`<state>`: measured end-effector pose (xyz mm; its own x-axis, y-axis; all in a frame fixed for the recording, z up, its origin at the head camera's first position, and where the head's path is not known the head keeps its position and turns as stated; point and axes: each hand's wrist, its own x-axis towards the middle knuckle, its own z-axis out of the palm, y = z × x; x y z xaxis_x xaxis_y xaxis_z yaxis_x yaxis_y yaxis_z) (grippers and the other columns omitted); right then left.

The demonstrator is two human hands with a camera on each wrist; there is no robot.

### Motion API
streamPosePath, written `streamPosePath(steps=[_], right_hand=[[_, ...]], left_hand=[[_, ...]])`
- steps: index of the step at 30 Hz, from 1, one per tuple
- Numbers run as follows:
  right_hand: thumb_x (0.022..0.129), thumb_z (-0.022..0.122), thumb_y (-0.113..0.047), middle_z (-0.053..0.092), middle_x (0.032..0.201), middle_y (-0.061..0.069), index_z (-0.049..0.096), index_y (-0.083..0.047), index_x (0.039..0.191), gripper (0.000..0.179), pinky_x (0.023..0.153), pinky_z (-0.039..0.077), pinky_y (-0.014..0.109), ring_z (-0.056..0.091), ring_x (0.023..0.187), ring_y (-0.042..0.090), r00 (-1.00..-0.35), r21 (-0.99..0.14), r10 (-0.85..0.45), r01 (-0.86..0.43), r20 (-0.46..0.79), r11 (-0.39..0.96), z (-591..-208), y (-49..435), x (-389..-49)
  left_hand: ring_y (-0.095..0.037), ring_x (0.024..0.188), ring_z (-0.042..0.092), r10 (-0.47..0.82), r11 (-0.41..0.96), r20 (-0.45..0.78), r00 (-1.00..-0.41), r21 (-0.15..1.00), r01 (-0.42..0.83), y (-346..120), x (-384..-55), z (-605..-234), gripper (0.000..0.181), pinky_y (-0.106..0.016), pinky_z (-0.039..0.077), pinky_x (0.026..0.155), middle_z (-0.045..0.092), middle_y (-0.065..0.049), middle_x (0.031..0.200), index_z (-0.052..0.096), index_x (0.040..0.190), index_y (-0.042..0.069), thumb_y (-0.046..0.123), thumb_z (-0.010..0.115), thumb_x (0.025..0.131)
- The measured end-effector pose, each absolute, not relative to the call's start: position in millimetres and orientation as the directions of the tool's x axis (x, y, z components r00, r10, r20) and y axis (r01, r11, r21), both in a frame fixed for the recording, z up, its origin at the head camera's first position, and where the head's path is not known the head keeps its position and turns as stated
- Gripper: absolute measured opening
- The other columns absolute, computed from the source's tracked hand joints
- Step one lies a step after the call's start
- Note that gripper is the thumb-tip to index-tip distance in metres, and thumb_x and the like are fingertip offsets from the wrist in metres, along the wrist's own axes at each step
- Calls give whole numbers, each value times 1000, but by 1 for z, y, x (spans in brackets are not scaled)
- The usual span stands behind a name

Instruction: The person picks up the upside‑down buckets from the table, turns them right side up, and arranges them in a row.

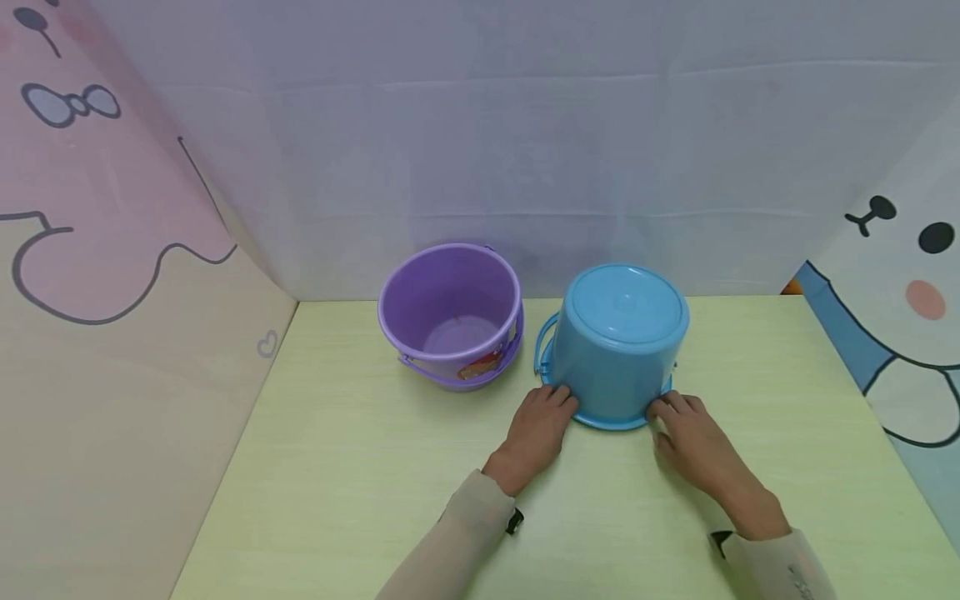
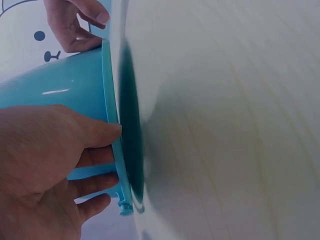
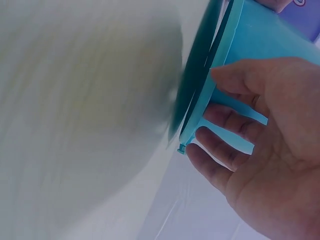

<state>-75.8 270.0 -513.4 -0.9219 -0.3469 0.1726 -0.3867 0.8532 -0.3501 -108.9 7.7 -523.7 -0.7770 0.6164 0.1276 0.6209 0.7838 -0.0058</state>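
Note:
A blue plastic bucket [image 1: 622, 350] is upside down on the table, base up and rim down. Its handle [image 1: 542, 343] hangs at the left side. My left hand [image 1: 536, 433] holds the rim at the front left; in the left wrist view its thumb [image 2: 107, 132] lies on the rim edge, with the other fingers along the wall. At the front right, my right hand [image 1: 697, 446] holds the same rim, thumb and bent fingers against it in the right wrist view. A dark band runs along the rim there; whether the rim touches the tabletop I cannot tell.
Left of the blue bucket a purple bucket [image 1: 450, 317] stands upright, its mouth facing up and a label on its side. Both are near the back of the pale table [image 1: 337, 467]. A light cloth wall [image 1: 525, 150] rises behind, with cartoon-printed panels either side.

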Motion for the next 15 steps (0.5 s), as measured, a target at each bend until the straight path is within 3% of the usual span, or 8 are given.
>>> streamPosePath(steps=[8,15], right_hand=[[83,77,14,63,110,18,64,-6,102,31,94,53,62,59,111,50,-932,-334,-322,-361,166,871,-504,269,-75],[79,82,14,64,107,17,64,-6,100,34,88,55,61,61,105,47,-917,-303,-321,-384,236,872,-501,269,-75]], left_hand=[[-16,105,56,602,792,151,-784,8,610,8,-109,-519,9,-31,49,97,59,4,111,64,111,19,12,59,107],[-16,101,54,588,800,166,-792,29,600,8,-110,-514,6,-31,48,94,58,4,109,64,111,19,15,62,107]])
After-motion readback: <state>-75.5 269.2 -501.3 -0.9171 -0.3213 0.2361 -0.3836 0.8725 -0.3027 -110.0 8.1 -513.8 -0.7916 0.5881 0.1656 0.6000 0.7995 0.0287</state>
